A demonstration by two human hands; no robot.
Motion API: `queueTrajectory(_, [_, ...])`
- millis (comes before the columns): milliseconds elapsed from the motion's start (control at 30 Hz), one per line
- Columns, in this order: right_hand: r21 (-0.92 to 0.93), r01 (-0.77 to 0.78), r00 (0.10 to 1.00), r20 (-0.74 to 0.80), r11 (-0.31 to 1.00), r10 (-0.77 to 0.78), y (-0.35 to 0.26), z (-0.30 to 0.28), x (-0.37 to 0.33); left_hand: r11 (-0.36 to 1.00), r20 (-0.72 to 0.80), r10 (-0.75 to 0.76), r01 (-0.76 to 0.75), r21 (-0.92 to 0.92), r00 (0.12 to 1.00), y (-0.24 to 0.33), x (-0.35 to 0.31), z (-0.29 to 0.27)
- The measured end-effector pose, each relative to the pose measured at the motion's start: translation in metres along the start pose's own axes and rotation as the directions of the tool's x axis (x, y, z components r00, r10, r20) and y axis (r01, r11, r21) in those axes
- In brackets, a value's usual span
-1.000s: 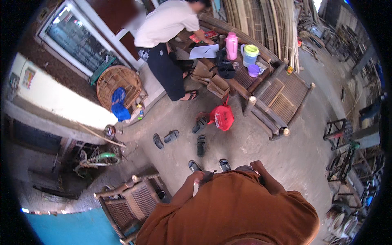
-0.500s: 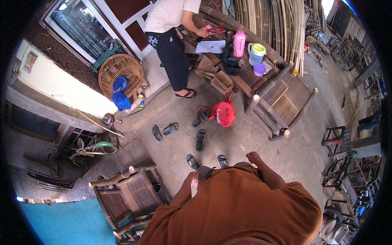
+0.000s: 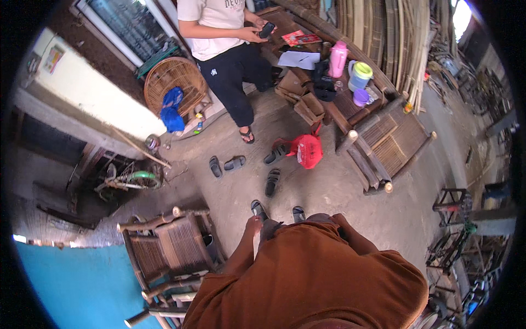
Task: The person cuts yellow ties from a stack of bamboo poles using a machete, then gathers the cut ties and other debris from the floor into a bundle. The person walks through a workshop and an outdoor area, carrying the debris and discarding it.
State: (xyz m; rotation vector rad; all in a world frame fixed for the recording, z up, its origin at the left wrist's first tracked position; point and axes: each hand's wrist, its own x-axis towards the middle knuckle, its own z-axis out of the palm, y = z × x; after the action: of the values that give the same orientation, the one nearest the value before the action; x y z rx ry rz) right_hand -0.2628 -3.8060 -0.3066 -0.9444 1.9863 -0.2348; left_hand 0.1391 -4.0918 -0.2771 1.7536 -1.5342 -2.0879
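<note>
My left hand [image 3: 253,223] hangs low at my left side, fingers curled. A white, narrow, flat strip [image 3: 256,244] runs from it along my trousers; I cannot make out what it is. At my right side, my right hand [image 3: 339,220] lies close against my waist, its fingers mostly hidden. My feet are in dark sandals [image 3: 298,213]. Ahead of me on the floor are loose dark sandals [image 3: 272,182] and a red bag [image 3: 309,151]. Beyond, another person [image 3: 219,33] holds a dark phone [image 3: 267,29] in both hands.
A bamboo table [image 3: 342,112] bears a pink flask [image 3: 338,59], a jug [image 3: 359,75], a purple cup [image 3: 360,97] and papers [image 3: 298,60]. Bamboo seats stand right [image 3: 395,137] and near left [image 3: 183,252]. Cardboard boxes [image 3: 310,108] sit by the table. A round rattan chair [image 3: 189,77] holds blue cloth.
The other person has straightened up from the table and turned toward me, now with a phone in hand. My right hand has drawn in to my waist. The view has shifted slightly.
</note>
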Motion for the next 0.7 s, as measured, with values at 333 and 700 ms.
queueTrajectory(333, [0.008, 0.001, 0.998, -0.064, 1.0, 0.0, -0.101, -0.065, 0.027, 0.971, -0.142, -0.079, 0.044, -0.234, 0.987, -0.079, -0.049, -0.036])
queueTrajectory(700, [-0.035, -0.013, 0.995, 0.094, 0.999, 0.016, -0.168, -0.023, 0.037, 0.964, -0.386, -0.15, 0.048, -0.261, 0.91, -0.1, -0.105, -0.072])
